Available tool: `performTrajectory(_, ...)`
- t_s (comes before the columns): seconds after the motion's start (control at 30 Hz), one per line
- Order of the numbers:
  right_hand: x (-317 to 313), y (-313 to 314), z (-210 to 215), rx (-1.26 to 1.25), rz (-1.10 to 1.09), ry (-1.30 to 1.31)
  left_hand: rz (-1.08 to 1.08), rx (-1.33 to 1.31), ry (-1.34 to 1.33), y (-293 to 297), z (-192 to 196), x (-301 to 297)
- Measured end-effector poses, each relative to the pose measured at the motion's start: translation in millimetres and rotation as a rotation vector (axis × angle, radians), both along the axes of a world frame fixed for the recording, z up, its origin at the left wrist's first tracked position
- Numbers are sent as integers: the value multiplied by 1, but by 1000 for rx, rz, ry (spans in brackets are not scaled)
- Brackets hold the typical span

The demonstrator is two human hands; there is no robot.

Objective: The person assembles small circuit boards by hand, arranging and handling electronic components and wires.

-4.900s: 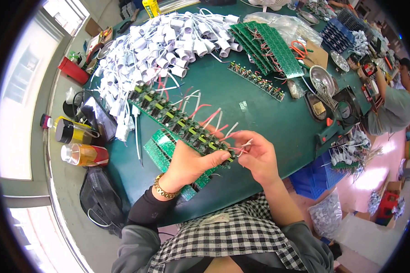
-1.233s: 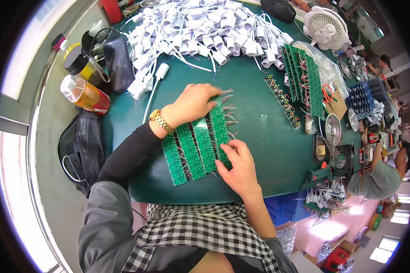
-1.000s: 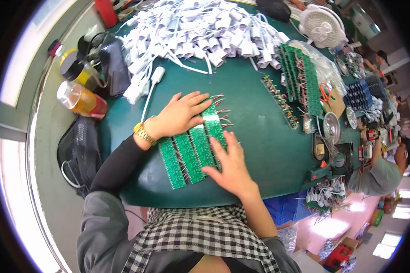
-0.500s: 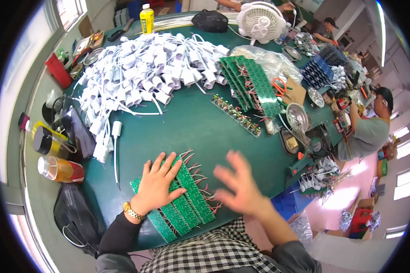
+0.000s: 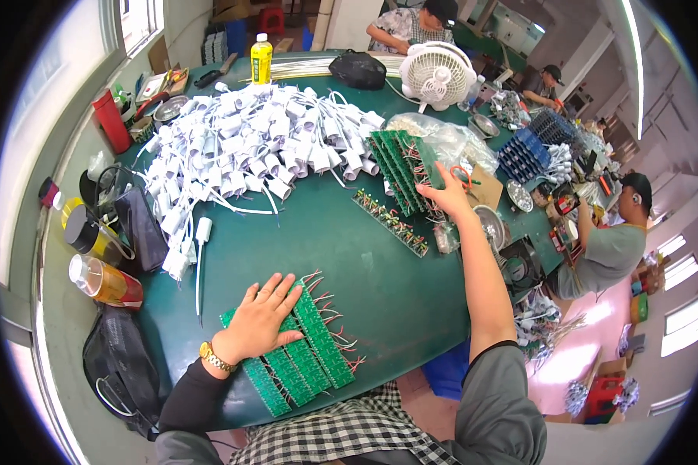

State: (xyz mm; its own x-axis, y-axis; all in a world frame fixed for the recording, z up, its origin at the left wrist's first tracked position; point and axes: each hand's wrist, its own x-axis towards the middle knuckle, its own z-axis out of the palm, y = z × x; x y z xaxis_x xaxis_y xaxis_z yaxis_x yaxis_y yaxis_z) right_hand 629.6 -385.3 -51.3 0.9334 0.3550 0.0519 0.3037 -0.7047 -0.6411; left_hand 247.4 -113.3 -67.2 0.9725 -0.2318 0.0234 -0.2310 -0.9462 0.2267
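Near the table's lower left edge, the left hand [image 5: 257, 327] stays spread flat over the row of laid boards [image 5: 327, 349], gripping nothing; these green circuit boards lie side by side, red and white wires sticking out to the right. What has just changed is the right hand [image 5: 447, 194]: half a second ago it was in the air just beside that row, and now it is at the standing boards [image 5: 395, 167] farther up the table. Its thumb and fingers are spread about the outermost one; I can't make out whether they have closed on it. So the handling now spans two groups, one steadied, one reached for.

Around them, from the left, come a drink bottle [image 5: 107, 280], a loose white socket [image 5: 202, 230] on its lead and a big heap of white sockets [image 5: 264, 143]. Between the two groups, a strip of components [image 5: 390, 223] lies near the foot of the standing boards. A clear plastic bag [image 5: 442, 136] crowds behind them, and orange-handled scissors [image 5: 463, 174] lie close by the right hand.
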Motion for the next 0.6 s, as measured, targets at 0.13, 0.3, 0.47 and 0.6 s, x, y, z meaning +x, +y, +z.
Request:
performTrajectory(0.13, -26, 4, 35, -60, -234, -211, 9, 21, -23, -1, -3, -7)
performTrajectory(0.3, -114, 32, 62, 240, 47, -427, 102, -240, -55, -10, 35, -6)
performTrajectory(0.47, -227, 85, 97, 319, 390, -487, 62, -1364, -120, -29, 61, 13)
performTrajectory(0.6, -273, 115, 87, 165, 542, -656, 288, -2027, -45, -27, 78, 22)
